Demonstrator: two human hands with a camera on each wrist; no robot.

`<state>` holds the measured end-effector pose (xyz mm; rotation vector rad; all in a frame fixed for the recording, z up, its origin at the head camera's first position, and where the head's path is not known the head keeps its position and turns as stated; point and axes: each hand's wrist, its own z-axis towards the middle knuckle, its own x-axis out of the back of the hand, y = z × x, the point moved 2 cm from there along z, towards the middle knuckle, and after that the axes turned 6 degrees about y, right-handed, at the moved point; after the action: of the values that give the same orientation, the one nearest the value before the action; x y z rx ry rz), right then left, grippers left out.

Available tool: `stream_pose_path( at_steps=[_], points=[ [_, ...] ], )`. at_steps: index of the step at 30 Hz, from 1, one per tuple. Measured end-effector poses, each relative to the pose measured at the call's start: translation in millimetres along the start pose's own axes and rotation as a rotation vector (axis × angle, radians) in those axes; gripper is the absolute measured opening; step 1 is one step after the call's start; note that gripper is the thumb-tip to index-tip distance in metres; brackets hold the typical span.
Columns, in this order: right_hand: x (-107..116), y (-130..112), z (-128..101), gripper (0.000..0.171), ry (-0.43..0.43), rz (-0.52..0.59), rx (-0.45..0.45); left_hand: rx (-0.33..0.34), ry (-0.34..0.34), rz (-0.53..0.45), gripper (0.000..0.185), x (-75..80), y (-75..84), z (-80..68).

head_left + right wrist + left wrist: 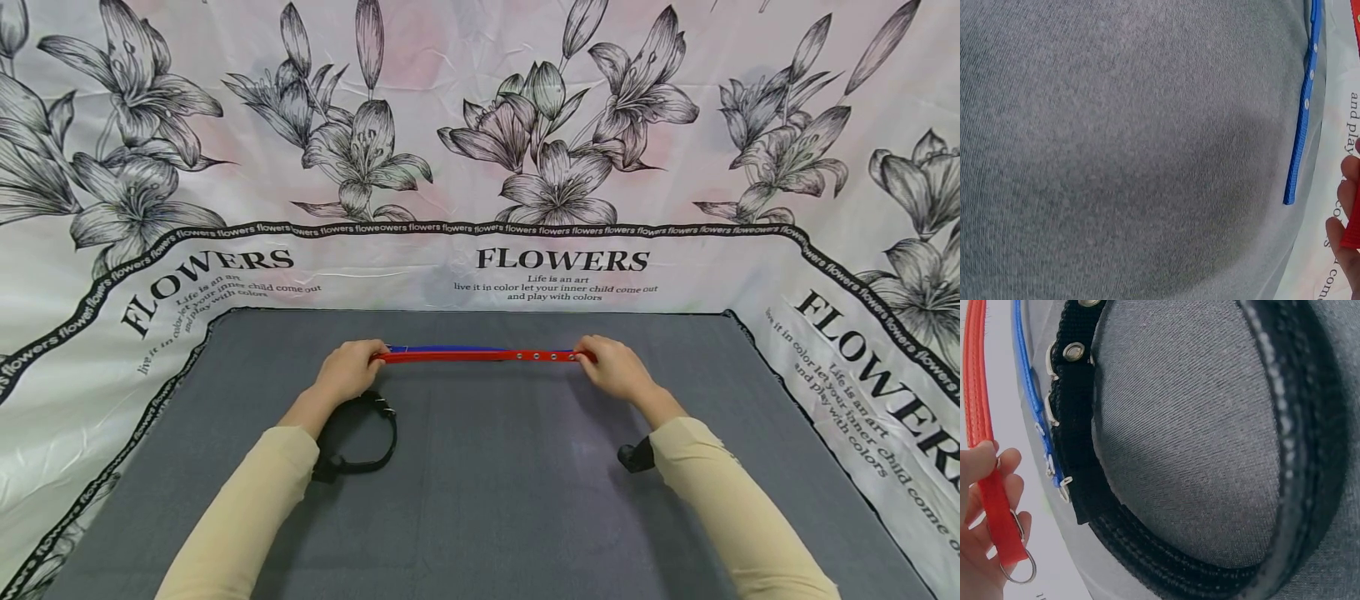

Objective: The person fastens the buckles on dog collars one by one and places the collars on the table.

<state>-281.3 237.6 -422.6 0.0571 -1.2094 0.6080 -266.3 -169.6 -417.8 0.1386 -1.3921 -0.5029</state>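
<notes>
Fingers (372, 354) pinching red collar (480, 356) ends.

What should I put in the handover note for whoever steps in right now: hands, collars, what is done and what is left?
Left hand: pinches the ring end of the red collar.
Right hand: grips the collar's other end, the one with the eyelet holes.
The red collar is stretched straight between both hands, above the grey mat.
The blue collar lies flat on the mat just behind the red one, untouched.
The black collar lies buckled into a loop on the mat by the left forearm.
Done: red collar picked up and pulled straight.
Left: probably setting it down; blue and black collars are not in hand.
</notes>
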Motion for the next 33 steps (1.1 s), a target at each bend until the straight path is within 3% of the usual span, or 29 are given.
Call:
stream_pose_path(
  at_steps=[11, 17, 27, 33],
  points=[
    [7, 6, -4, 0.004, -0.021, 0.029, -0.077, 0.037, 0.029, 0.003, 0.021, 10.2, -7.9, -3.0],
    [11, 6, -5, 0.006, -0.016, 0.091, -0.13, 0.049, 0.045, -0.043, 0.019, 12.4, -14.0, -4.9],
    [18, 5, -1, 0.007, -0.023, 0.201, -0.137, 0.088, 0.12, -0.244, 0.021, 22.0, -16.4, -11.0],
    [24, 3, 2, 0.015, -0.072, 0.345, -0.224, 0.164, 0.054, -0.455, 0.021, 26.8, -17.7, -13.9]
  ],
)
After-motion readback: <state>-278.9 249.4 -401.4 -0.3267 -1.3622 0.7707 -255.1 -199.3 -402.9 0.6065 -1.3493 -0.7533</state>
